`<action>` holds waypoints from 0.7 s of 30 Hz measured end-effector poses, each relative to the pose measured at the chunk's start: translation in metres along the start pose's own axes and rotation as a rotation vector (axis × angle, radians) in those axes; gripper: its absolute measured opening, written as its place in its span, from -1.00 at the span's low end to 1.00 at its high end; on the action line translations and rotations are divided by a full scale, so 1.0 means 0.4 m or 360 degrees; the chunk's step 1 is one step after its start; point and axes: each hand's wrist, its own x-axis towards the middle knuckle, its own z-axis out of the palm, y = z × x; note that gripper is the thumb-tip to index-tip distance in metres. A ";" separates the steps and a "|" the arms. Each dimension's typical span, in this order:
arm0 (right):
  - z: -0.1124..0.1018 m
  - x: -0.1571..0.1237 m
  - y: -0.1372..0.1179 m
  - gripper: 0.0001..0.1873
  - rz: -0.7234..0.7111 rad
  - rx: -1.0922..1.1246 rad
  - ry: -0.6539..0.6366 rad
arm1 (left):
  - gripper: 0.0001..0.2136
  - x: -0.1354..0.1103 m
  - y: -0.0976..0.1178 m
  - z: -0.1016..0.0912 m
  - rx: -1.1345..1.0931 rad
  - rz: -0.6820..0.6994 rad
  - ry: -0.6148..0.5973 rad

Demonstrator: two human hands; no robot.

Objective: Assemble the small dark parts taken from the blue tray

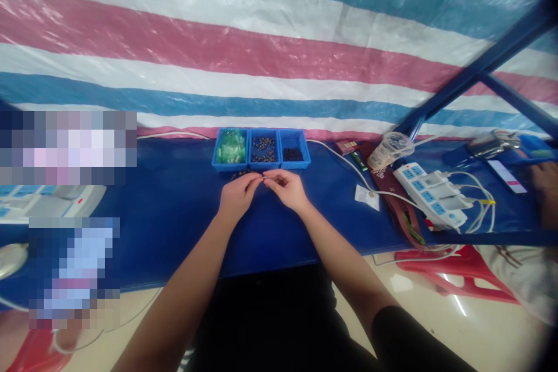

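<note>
My left hand (238,196) and my right hand (288,189) meet fingertip to fingertip above the blue tabletop (279,238). Both are closed in a pinch around something small and dark, too tiny to name. Just beyond them stand three joined blue bins. A green plastic bag with pale pieces (231,146) fills the left bin. Small brass-and-black metal parts (264,148) lie scattered in the middle bin, and tiny black parts (293,154) sit in the right one. A few loose metal parts (239,174) lie on the table by my left fingers.
To the right are a plastic cup (390,150), a brown strap (394,203), a white packet (367,197) and a power strip (429,195) with plugged cables. Another person's hand (547,186) is at the far right, near a phone (507,176). A striped sheet (279,58) hangs behind.
</note>
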 end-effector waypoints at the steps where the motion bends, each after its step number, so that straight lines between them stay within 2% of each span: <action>1: 0.000 0.000 0.000 -0.64 -0.0007 0.0000 0.0006 | -0.79 -0.001 -0.001 0.001 -0.0003 -0.0001 0.0001; 8: -0.002 0.003 -0.004 -0.68 0.0005 0.0061 0.0010 | -0.77 -0.005 -0.002 0.009 -0.0027 -0.0095 0.0032; 18: -0.001 0.000 -0.001 -0.67 -0.0080 0.0002 0.0016 | -0.78 -0.003 -0.002 0.005 -0.0005 -0.0020 -0.0007; 21: -0.002 -0.001 -0.011 -0.72 -0.0176 -0.0085 0.0016 | -0.77 -0.006 -0.008 0.012 0.0004 -0.0017 -0.0051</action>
